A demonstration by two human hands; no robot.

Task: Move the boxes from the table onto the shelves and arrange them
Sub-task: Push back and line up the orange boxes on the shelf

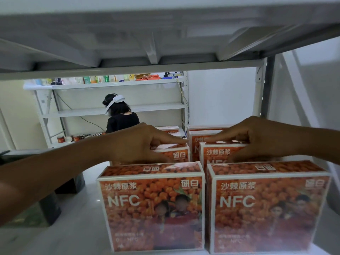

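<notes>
Boxes (222,153) in the second row: both hands (139,142) reach over, fingers gripping their tops.

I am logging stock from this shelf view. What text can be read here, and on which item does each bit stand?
"沙棘原浆" – front of the near left box, the near right box and the back right box under the right hand.
"NFC" – large on both near fronts.
"研白" – top right of the near left front and on the back left box by the left hand.
Small lines low on both near fronts: too blurred, bar "NFC".
</notes>
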